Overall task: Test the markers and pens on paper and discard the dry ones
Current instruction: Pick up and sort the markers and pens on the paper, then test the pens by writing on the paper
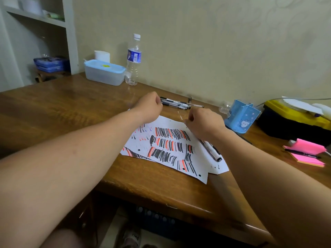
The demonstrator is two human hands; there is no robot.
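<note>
White paper sheets point(166, 126) covered in black and orange test strokes lie on the wooden desk point(71, 104). A bunch of black pens point(177, 103) rests beyond the paper near the wall. My left hand point(148, 107) has its fingers curled at the left ends of those pens; what it holds is hidden. My right hand point(204, 123) hovers over the paper's far edge, fingers curled, pinching a thin, blurred clear pen point(180, 115). A white marker with a black cap point(213, 152) lies on the paper under my right forearm.
A blue pen holder point(241, 116) stands right of my right hand. Further right are a yellow and black case point(293, 120) and pink sticky notes with a pen point(306, 153). A lidded plastic box point(104, 72) and a water bottle point(134, 59) stand at the back.
</note>
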